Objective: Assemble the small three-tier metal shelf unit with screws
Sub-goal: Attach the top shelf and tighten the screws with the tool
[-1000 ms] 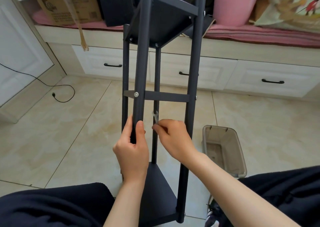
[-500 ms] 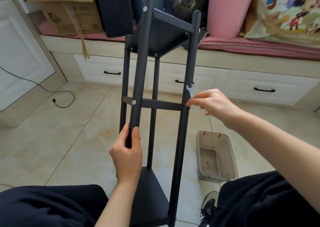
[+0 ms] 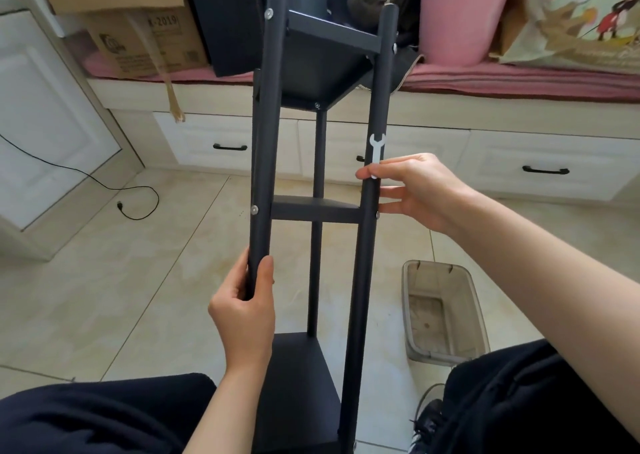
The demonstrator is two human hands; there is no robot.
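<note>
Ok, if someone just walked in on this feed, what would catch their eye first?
The tall black shelf unit fills the middle of the view, tilted away from the person over the tiled floor. The left hand grips its near-left post low down, while the right hand pinches a small white flat wrench against the right post, just above the middle tier. A clear plastic bin sits on the floor to the right.
</note>
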